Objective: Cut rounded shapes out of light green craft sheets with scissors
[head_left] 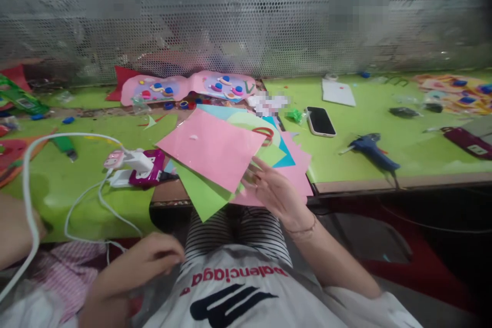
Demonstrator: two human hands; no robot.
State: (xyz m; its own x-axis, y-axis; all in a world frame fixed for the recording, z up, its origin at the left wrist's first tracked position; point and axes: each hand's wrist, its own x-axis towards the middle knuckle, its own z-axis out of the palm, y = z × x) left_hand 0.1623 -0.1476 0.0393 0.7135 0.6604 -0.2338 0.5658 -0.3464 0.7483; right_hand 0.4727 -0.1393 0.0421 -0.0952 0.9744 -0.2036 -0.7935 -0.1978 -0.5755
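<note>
My right hand (274, 189) is at the right edge of a pink foam or paper sheet (211, 146), its fingers apart and the fingertips by the sheet's edge. I cannot tell whether they press on it. Beneath that sheet lie a green sheet (205, 197), a blue sheet (288, 151) and more pink sheets (302, 164). Red-handled scissors (265, 133) poke out at the pile's right side, partly covered. My left hand (163, 253) hangs over my lap, fingers loosely curled together, with nothing visible in them.
To the left are a purple power strip (148, 171) with plugged-in chargers, a white cable (26, 174) and a green cutter (63, 143). A decorated pink mask (188, 87) lies behind. A phone (321, 121) and blue glue gun (372, 151) are on the right. Another person's arm (15, 230) is at far left.
</note>
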